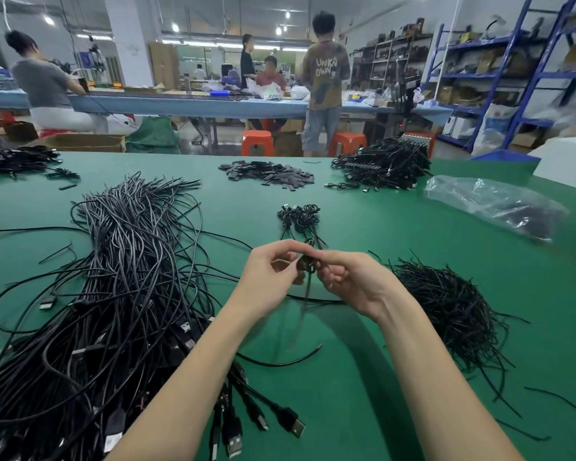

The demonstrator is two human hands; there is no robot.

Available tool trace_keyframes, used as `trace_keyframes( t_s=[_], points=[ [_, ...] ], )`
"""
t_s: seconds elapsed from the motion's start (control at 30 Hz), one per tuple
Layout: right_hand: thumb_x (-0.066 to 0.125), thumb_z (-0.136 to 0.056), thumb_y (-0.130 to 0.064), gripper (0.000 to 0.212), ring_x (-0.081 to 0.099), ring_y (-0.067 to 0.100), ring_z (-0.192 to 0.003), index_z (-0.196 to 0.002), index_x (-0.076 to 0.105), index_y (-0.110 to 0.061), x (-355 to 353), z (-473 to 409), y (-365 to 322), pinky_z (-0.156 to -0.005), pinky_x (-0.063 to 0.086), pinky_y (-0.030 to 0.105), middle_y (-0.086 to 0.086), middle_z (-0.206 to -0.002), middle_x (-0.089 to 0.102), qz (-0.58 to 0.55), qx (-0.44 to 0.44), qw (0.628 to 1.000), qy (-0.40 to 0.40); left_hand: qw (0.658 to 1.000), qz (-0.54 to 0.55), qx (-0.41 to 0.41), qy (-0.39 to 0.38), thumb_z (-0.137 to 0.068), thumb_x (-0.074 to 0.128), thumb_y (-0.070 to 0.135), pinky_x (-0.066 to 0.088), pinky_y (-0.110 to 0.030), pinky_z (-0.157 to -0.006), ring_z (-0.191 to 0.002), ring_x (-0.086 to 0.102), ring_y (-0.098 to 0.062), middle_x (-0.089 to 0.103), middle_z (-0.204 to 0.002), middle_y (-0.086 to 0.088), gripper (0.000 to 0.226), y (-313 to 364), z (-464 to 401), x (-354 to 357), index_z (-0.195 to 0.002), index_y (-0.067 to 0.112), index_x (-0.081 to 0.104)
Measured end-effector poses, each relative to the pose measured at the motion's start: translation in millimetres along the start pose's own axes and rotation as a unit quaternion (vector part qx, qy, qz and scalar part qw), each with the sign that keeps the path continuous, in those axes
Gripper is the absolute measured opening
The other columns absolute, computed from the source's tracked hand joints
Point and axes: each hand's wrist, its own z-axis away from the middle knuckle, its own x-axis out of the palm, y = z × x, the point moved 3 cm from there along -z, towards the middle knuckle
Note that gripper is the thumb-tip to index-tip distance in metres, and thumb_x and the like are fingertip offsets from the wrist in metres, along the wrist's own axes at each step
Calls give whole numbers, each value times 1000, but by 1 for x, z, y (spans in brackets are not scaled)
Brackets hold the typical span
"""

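Pinching a small coiled black cable (308, 262) between the curled fingers of both hands, a worker holds it just above a green table (363, 387) at the centre of the frame, the left hand (268, 277) gripping one side of the coil and the right hand (353, 282) the other, while a loose tail of the cable hangs down to the surface. Room to move is narrow. A sprawling heap of loose USB cables (120, 294) fills the left of the frame and reaches under the left forearm, its plugs (293, 424) spilling toward the lower centre, and a dense pile of short black ties (446, 311) lies just beside the right forearm. Bare green shows between the forearms and in a strip beyond the hands, which ends at a small cluster of tied bundles (300, 217) near the fingertips. Farther up lie a mound of small flat black pieces (270, 174), a stack of bundled cables (386, 161) at the table's far edge and a crumpled clear plastic bag (492, 204) at the right. Past that edge stand orange stools (257, 141), a long blue workbench (180, 104) with several people at it, and blue shelving (512, 71) with boxes in the upper right.
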Motion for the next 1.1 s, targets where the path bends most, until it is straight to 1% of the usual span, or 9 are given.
trace_keyframes(
  t_s=[0.13, 0.27, 0.43, 0.5, 0.57, 0.7, 0.83, 0.93, 1.1],
  points=[
    [68, -90, 1, 16, 50, 13, -62, -105, 64, 4, -8, -3, -1, -53, 51, 16, 9, -77, 60, 10, -45, 999, 5, 987, 134, -79, -42, -100, 44, -2, 57, -22, -75, -86, 61, -26, 67, -91, -15, 36, -2, -3, 2, -90, 12, 75],
    [68, -89, 0, 3, 51, 12, -57, -89, 66, -1, -6, -3, -2, -51, 51, 15, 8, -71, 59, 17, -6, 1000, -2, 975, 201, -96, -17, -91, 64, -3, 55, -32, -84, -86, 64, -22, 72, -99, -10, 20, -6, 0, 2, -96, 16, 67],
    [74, -72, 1, 11, 56, 10, -51, -79, 65, 2, 0, 1, 10, -44, 50, 15, 9, -72, 61, -187, 113, 975, -41, 965, 242, -97, -10, -86, 67, -9, 57, -25, -71, -81, 70, -18, 75, -99, -8, 29, -7, -2, 0, -101, 15, 62],
    [74, -83, -5, 9, 61, 11, -56, -90, 68, -4, -3, -2, 8, -49, 52, 17, 9, -80, 67, -49, 32, 998, -27, 958, 264, -110, -7, -87, 66, -9, 56, -24, -68, -77, 71, -14, 76, -96, -6, 28, -7, -3, -3, -103, 13, 62],
    [71, -91, -9, 19, 66, 12, -66, -107, 65, -14, -10, -3, -1, -58, 55, 23, 5, -100, 73, 172, -122, 978, 6, 950, 285, -126, 1, -87, 65, -9, 56, -23, -66, -73, 70, -12, 77, -93, -3, 27, -9, -4, -7, -103, 13, 63],
    [78, -82, -14, 40, 67, 8, -77, -109, 61, -38, -14, 4, -14, -68, 58, 27, -18, -112, 65, 453, -377, 806, 45, 941, 307, -140, -1, -87, 64, -8, 57, -23, -64, -70, 70, -12, 77, -92, -3, 26, -11, -6, -8, -101, 13, 64],
    [78, -84, -20, 25, 65, 11, -78, -101, 68, -36, -5, 5, -12, -66, 57, 38, -20, -106, 66, 505, -444, 738, 51, 942, 303, -146, -15, -86, 65, -8, 58, -25, -67, -71, 70, -14, 76, -95, -6, 26, -10, -5, -8, -103, 12, 64],
    [78, -85, -31, 13, 66, 9, -76, -96, 74, -35, -11, 5, -15, -64, 57, 41, -23, -99, 68, 496, -449, 740, 66, 941, 302, -149, -18, -86, 66, -7, 57, -26, -68, -74, 69, -15, 75, -101, -8, 26, -10, -5, -10, -104, 12, 64],
    [74, -82, -51, 20, 67, 10, -70, -94, 80, -37, -11, 10, -16, -59, 55, 36, -24, -92, 71, 496, -432, 750, 73, 944, 296, -146, -17, -87, 66, -5, 55, -26, -69, -76, 69, -14, 75, -103, -6, 25, -10, -6, -10, -103, 14, 64]
  ],
)
